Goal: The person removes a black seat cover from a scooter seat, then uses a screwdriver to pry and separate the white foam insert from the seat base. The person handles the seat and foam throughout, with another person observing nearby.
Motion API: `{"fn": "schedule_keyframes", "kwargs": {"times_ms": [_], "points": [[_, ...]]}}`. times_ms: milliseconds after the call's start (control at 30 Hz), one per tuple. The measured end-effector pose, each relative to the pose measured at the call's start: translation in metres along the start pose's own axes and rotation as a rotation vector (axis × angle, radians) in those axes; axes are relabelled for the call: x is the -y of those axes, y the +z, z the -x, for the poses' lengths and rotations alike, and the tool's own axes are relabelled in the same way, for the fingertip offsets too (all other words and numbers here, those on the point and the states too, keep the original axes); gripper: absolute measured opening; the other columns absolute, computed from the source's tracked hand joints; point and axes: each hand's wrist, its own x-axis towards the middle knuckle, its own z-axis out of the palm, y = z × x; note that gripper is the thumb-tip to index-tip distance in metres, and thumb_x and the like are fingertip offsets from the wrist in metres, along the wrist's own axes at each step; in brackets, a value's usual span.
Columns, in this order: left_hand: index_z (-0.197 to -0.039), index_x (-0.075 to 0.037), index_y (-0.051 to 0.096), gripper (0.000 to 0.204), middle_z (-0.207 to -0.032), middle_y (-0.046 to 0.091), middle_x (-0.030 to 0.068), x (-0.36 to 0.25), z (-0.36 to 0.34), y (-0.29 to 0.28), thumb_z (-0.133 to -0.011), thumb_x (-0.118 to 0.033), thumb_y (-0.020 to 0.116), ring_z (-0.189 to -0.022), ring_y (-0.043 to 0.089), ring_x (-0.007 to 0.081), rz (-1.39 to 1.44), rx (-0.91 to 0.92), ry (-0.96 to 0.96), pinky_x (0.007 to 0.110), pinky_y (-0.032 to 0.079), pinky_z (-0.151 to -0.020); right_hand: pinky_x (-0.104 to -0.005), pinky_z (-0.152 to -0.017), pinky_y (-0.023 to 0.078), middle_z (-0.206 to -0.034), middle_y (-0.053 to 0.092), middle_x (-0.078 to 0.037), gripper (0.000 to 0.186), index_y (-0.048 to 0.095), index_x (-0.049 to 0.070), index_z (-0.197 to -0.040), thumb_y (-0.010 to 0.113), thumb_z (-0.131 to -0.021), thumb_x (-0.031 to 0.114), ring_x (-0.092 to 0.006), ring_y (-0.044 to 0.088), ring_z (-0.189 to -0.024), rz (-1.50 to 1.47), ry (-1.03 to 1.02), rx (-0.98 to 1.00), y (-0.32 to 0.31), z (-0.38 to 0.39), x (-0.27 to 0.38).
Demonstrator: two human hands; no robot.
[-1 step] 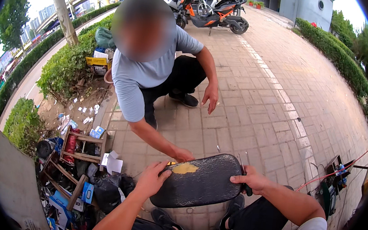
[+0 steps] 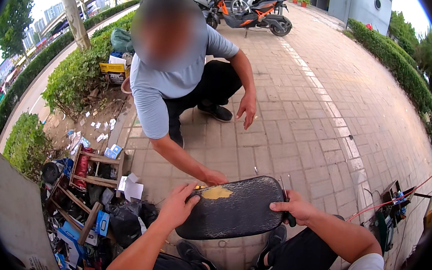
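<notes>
A worn black padded seat [image 2: 235, 214], with a yellow torn patch near its back edge, is held level between my hands. My left hand [image 2: 177, 209] grips its left end, thumb on top. My right hand [image 2: 294, 208] grips the right end, along with a dark-handled metal tool [image 2: 290, 221] that is partly hidden at that edge. Across from me, a squatting person in a light blue top [image 2: 173, 90] reaches one hand [image 2: 216, 177] to the seat's back edge, fingers hidden behind it. That person's other hand [image 2: 248, 107] hangs loose above the paving.
At left lie wooden stools [image 2: 97, 171], black bags [image 2: 126, 225] and scattered cardboard beside bushes [image 2: 25, 139]. A grey panel [image 2: 19, 210] borders the lower left. Tools and a red cable [image 2: 374, 210] lie at right. Scooters [image 2: 252, 17] are parked on the paving [image 2: 310, 117] behind the person.
The whole scene sits slightly higher in the picture than in the earlier frame. The hands keep the same hold on the seat.
</notes>
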Motion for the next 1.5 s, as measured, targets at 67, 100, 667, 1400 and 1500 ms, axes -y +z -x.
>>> {"fn": "schedule_keyframes", "kwargs": {"times_ms": [67, 100, 667, 1400, 1500], "points": [[-0.127, -0.008, 0.059, 0.045, -0.127, 0.057, 0.0118, -0.004, -0.004, 0.001, -0.087, -0.027, 0.066, -0.118, 0.051, 0.0347, -0.067, -0.056, 0.173, 0.043, 0.042, -0.099, -0.0272, -0.038, 0.042, -0.08, 0.061, -0.006, 0.039, 0.057, 0.001, -0.104, 0.079, -0.08, 0.022, -0.0139, 0.058, -0.058, -0.009, 0.006, -0.032, 0.007, 0.002, 0.01], [-0.127, -0.008, 0.059, 0.045, -0.127, 0.058, 0.0105, -0.005, -0.006, 0.001, -0.086, -0.026, 0.068, -0.118, 0.051, 0.0333, -0.119, -0.048, 0.285, 0.043, 0.042, -0.099, -0.0275, -0.039, 0.043, -0.08, 0.061, -0.006, 0.039, 0.056, 0.001, -0.104, 0.079, -0.079, 0.021, -0.0141, 0.058, -0.058, -0.013, 0.001, -0.043, 0.01, 0.003, 0.013], [-0.099, -0.006, 0.066, 0.034, -0.096, 0.061, 0.0102, -0.027, -0.018, 0.007, -0.075, -0.027, 0.077, -0.102, 0.053, 0.0319, -0.031, 0.247, 0.257, 0.042, 0.04, -0.088, -0.0265, -0.041, 0.046, -0.082, 0.063, -0.008, 0.042, 0.056, -0.004, -0.109, 0.078, -0.079, 0.014, -0.0138, 0.059, -0.056, 0.103, -0.043, -0.107, 0.009, -0.005, 0.009], [-0.094, -0.001, 0.063, 0.041, -0.087, 0.064, 0.0174, -0.043, -0.034, 0.034, -0.082, -0.039, 0.073, -0.085, 0.062, 0.0299, 0.318, 0.326, -0.157, 0.041, 0.046, -0.083, -0.0277, -0.043, 0.046, -0.079, 0.065, -0.011, 0.049, 0.057, -0.006, -0.106, 0.077, -0.08, 0.03, -0.0145, 0.06, -0.056, 0.095, -0.126, -0.111, 0.036, -0.026, 0.006], [-0.092, 0.0, 0.063, 0.042, -0.086, 0.065, 0.0175, -0.035, -0.034, 0.041, -0.082, -0.04, 0.072, -0.083, 0.064, 0.0278, 0.291, 0.333, -0.155, 0.041, 0.046, -0.081, -0.0301, -0.044, 0.047, -0.077, 0.065, -0.013, 0.053, 0.057, -0.006, -0.106, 0.078, -0.079, 0.034, -0.0164, 0.061, -0.055, 0.402, -0.369, -0.223, 0.041, -0.036, -0.014]]}}
